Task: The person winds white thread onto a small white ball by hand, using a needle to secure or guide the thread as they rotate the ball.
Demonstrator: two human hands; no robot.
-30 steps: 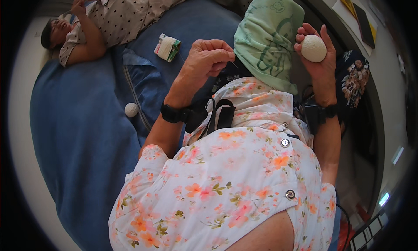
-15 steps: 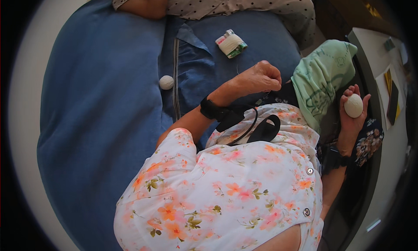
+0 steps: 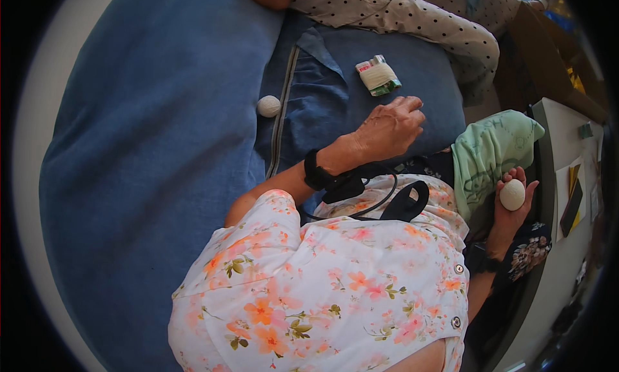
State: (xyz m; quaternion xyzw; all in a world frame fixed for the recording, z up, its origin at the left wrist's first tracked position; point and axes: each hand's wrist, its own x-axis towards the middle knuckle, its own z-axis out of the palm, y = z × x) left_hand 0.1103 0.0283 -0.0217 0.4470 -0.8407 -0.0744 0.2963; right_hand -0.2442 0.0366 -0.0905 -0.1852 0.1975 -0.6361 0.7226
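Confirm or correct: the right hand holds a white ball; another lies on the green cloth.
Wrong: the head view shows the other ball on blue fabric beside the zipper, not the green cloth. The right hand does hold a white ball.

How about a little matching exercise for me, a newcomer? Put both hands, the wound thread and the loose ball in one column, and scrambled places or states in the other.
Column one:
1. Left hand
2. Right hand
3. Wound thread
4. Loose ball

Column two:
A. On the blue fabric, beside the zipper
B. Back toward the camera, fingers curled
C. Wrapped around a small packet
D. Holding a pale ball

Right pairs: 1-B, 2-D, 3-C, 4-A
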